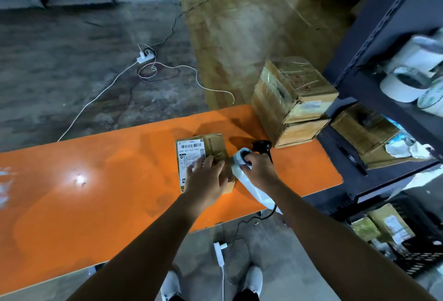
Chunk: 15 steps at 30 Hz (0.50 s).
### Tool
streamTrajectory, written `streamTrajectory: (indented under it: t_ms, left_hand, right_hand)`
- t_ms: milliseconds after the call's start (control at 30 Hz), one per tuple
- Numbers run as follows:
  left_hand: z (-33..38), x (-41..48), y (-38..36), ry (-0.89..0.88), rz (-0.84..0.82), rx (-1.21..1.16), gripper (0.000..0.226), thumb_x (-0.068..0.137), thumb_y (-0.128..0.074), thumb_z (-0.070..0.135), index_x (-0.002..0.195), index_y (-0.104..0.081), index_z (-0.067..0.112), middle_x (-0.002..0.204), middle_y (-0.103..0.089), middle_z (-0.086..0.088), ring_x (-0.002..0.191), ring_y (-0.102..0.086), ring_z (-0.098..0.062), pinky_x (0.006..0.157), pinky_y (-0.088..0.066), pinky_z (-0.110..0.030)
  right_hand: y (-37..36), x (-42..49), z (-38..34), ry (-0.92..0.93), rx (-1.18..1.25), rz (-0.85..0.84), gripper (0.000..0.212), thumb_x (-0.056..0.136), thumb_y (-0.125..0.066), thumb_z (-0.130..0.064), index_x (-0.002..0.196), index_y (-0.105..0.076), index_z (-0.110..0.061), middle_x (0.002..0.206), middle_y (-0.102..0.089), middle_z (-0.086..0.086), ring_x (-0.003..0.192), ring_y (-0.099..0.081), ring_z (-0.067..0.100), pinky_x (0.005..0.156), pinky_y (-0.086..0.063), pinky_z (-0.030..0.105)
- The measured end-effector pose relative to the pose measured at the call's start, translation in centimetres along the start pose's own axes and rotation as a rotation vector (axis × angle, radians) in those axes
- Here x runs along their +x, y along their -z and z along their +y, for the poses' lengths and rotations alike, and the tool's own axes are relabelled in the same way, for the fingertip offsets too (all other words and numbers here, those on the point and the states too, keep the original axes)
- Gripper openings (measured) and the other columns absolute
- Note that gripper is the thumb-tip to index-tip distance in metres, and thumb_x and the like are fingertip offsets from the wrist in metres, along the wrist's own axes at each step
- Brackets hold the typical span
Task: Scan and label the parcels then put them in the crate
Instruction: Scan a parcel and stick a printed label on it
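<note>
Cardboard parcel (212, 147) lies under left hand (206, 179), beside right hand (260, 172) gripping roll (241, 156).

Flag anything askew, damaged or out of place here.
The top carton of the stack at the right end of the table sits skewed on the lower carton, both crumpled. A white strip from the roll in the right hand trails off the near edge. Loose cables sprawl on the floor.

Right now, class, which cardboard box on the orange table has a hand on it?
The small labelled parcel: the left hand rests on it. The right hand grips a white roll. The two bigger stacked boxes at the table's right end are untouched.
</note>
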<state>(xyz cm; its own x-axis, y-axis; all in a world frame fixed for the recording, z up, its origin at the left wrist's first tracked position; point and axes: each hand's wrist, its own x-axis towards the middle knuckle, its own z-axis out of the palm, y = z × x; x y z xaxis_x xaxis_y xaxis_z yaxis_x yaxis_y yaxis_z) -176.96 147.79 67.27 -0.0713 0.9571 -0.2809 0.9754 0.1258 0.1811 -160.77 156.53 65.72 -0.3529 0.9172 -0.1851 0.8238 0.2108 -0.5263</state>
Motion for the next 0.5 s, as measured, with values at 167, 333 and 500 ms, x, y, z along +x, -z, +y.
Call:
streamTrajectory:
  t_ms: [167,333,500]
  left_hand:
    - [0.0,0.9,2.9,0.181,0.037,-0.601,0.031,0.098,-0.046,0.033,0.12,-0.06,0.015,0.118,-0.058,-0.01,0.119,-0.051,-0.031,0.094,-0.043,-0.037]
    - [1.1,1.5,4.7,0.357,-0.001,-1.358,0.021,0.093,-0.061,0.039,0.101,-0.061,0.019,0.104,-0.065,-0.005,0.092,-0.063,-0.018,0.076,-0.055,-0.038]
    - [1.3,2.0,4.7,0.427,0.035,-1.602,0.014,0.083,-0.076,0.021,0.093,-0.069,0.016,0.082,-0.066,0.001,0.07,-0.06,-0.011,0.063,-0.042,-0.026]
  right_hand:
    - [2.8,-0.5,-0.8,-0.017,0.221,0.063,0.021,0.09,-0.067,-0.017,0.107,-0.067,-0.004,0.085,-0.058,0.003,0.079,-0.055,0.018,0.061,-0.035,0.025]
    - [4.9,-1.9,-1.7,0.04,0.45,0.025,0.013,0.089,-0.07,-0.012,0.102,-0.07,-0.013,0.084,-0.067,-0.008,0.074,-0.061,-0.004,0.068,-0.045,0.019]
    - [5.7,-2.9,-2.3,0.071,0.498,-0.064,0.021,0.087,-0.071,-0.006,0.107,-0.069,-0.002,0.09,-0.069,-0.003,0.076,-0.061,-0.002,0.068,-0.047,0.009]
